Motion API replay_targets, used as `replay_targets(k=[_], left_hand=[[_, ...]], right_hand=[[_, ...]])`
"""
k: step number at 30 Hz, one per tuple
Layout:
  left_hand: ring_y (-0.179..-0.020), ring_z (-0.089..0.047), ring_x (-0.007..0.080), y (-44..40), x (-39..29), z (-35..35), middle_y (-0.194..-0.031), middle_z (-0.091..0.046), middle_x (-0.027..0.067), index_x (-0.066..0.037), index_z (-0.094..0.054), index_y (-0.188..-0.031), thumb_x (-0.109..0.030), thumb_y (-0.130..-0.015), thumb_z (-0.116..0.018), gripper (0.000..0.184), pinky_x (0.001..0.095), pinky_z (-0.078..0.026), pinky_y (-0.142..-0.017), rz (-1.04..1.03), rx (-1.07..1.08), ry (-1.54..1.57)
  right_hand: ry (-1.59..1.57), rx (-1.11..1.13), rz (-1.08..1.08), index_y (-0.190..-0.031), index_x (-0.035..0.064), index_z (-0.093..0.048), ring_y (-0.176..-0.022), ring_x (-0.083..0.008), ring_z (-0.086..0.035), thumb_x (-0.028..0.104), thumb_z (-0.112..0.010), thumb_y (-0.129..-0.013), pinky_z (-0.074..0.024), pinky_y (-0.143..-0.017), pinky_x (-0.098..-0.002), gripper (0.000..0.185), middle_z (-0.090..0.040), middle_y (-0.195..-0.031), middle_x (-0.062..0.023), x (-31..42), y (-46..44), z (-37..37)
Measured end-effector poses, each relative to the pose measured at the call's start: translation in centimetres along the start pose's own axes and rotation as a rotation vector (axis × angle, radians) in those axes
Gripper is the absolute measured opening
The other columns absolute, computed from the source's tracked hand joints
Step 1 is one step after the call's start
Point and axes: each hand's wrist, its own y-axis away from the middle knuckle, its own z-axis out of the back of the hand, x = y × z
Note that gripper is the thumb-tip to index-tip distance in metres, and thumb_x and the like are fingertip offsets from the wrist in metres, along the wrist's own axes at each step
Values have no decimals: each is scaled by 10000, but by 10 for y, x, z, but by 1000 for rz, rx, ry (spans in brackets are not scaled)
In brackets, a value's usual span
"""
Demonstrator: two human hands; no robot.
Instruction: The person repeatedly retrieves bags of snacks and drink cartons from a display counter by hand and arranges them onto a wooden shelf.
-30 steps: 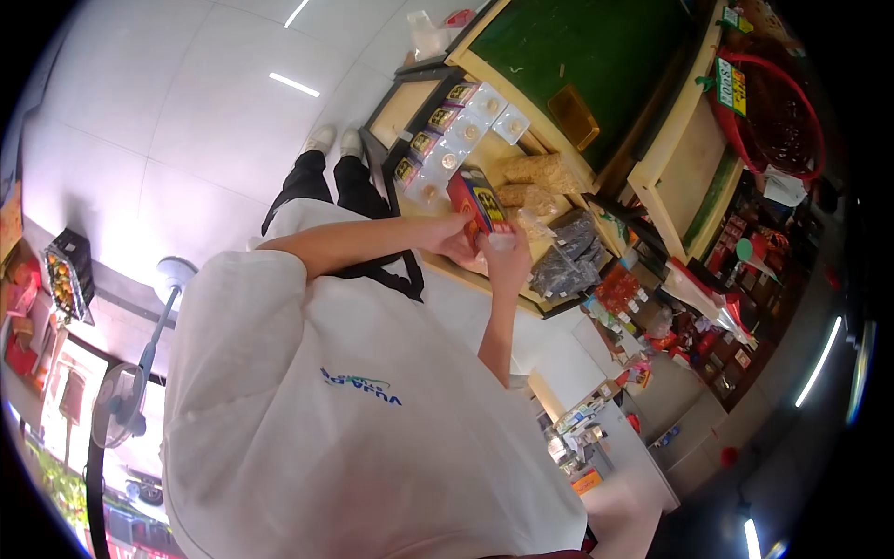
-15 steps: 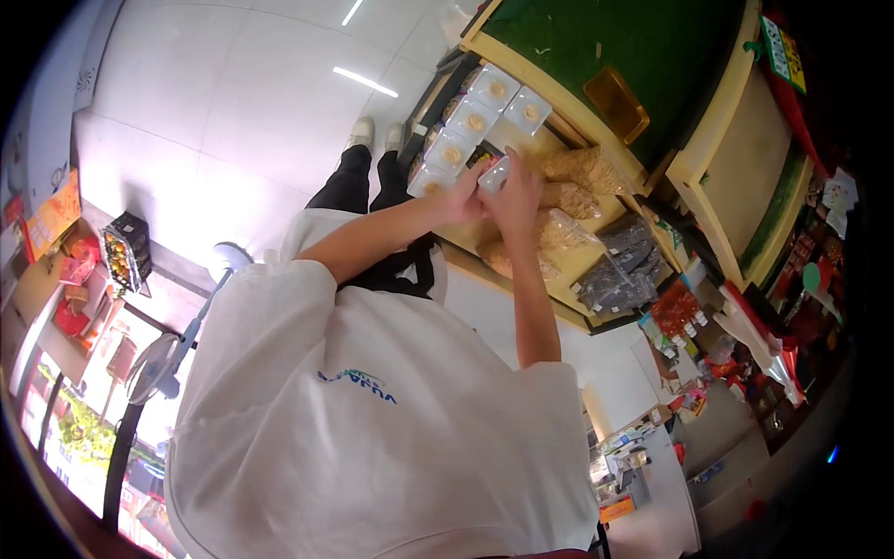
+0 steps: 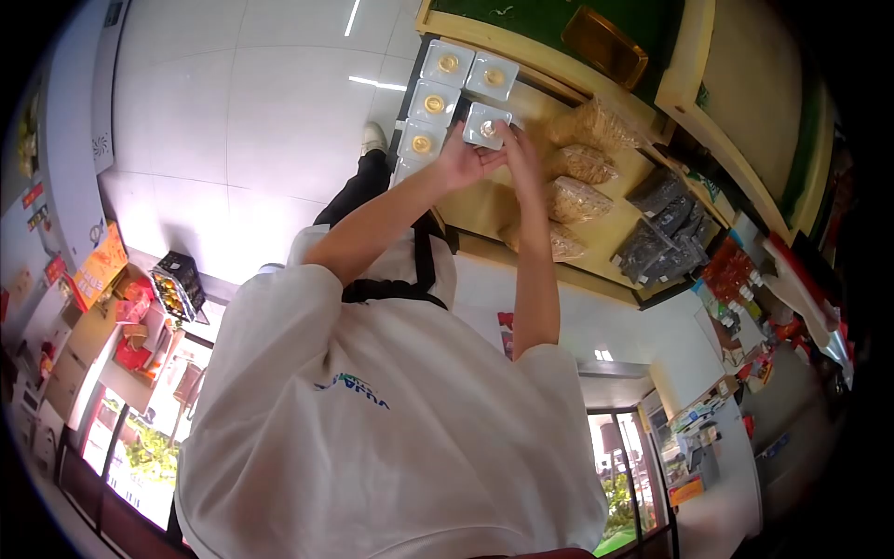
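A square jar with a pale translucent lid and a gold round emblem (image 3: 485, 124) is between my two hands over the wooden display shelf. My left hand (image 3: 458, 163) is at its lower left side, the fingers partly hidden beneath it. My right hand (image 3: 520, 156) grips its lower right edge, thumb and fingers near the lid. Several matching jars (image 3: 434, 102) stand in a row on the left of the shelf, and another jar (image 3: 493, 76) stands beside that row, just above the held one.
Several clear bags of pale dried food (image 3: 583, 164) lie right of my hands, with dark grey packets (image 3: 659, 244) beyond them. A gold tray (image 3: 604, 47) sits on the green surface above. The shelf's wooden edge (image 3: 549, 265) runs below the bags. A black crate (image 3: 177, 285) stands far left.
The view has shifted and turned. The jar between my hands was tilted and mostly covered by them; now its lid faces up, close to the standing jars.
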Motion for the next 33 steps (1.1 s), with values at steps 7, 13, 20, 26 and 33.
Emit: replay_targets(k=[7,13,20,26,33], left_hand=[[-1038,-546,286,-4,24,17,-1115,-521,86,-118,-402,-1263,-504,-960,-232,519,434,-435,-927,-162,-66,-31],[-881,-543,197,13,25,23,-1105,-538,-16,-161,-462,-1200,-438,-968,-280,405,362,-437,-819,-90,-199,-314],[-795,-527,141,36,13,33,-1007,-527,-5,-135,-504,-1117,-322,-946,-386,280,315,-446,-744,-32,-163,-491],[-666,-514,117,92,-11,1,-845,-520,11,-88,-530,-932,-260,-928,-418,206,261,-452,-637,-35,-216,-965],[-843,-520,115,245,-71,-116,-967,-515,43,-22,-515,-1020,-84,-874,-561,165,245,-445,-725,-1106,161,-1163]], right_hand=[[112,75,-137,-1036,-12,-604,-625,-113,-574,455,-684,-771,-453,-516,-237,542,-636,-861,-77,18,-8,-19],[-74,153,-312,-1050,17,-582,-636,-140,-587,452,-703,-739,-472,-528,-256,549,-620,-841,-66,-21,-21,-11],[-338,39,-195,-1188,28,-474,-818,-179,-594,401,-635,-806,-490,-652,-297,558,-591,-983,-78,-43,-19,-35],[-581,-44,-41,-1231,30,-443,-977,-248,-565,401,-642,-800,-469,-833,-384,603,-538,-1139,-99,-37,-34,-58],[-478,87,-73,-1293,73,-380,-1036,-281,-547,472,-640,-799,-444,-878,-434,687,-504,-1199,-95,-39,-39,-46]])
